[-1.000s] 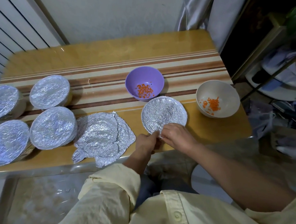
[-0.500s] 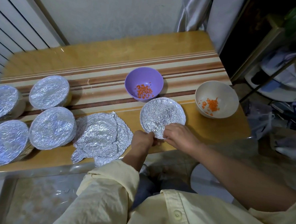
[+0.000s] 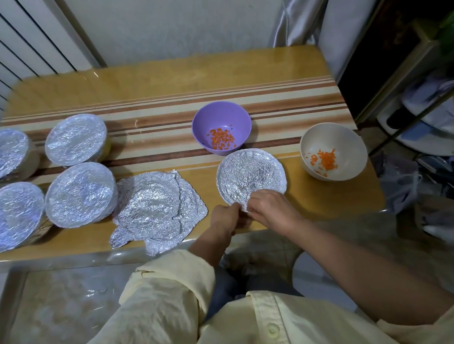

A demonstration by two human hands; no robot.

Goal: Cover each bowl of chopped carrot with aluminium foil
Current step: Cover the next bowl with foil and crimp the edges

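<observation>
A foil-covered bowl (image 3: 251, 176) sits near the table's front edge. My left hand (image 3: 225, 217) and my right hand (image 3: 272, 210) both pinch the foil at its near rim. Behind it stands an uncovered purple bowl (image 3: 222, 118) with chopped carrot in it. To the right, an uncovered white bowl (image 3: 334, 141) also holds chopped carrot. A small stack of crumpled foil sheets (image 3: 157, 210) lies left of my hands.
Several foil-covered bowls (image 3: 81, 194) cluster at the left of the wooden striped table (image 3: 159, 88). A wall and slatted panel stand behind. A cluttered shelf (image 3: 437, 105) lies to the right, past the table's edge.
The view shifted slightly. Both hands stay at the near rim of the foil-covered bowl, working the foil edge with small movements.
</observation>
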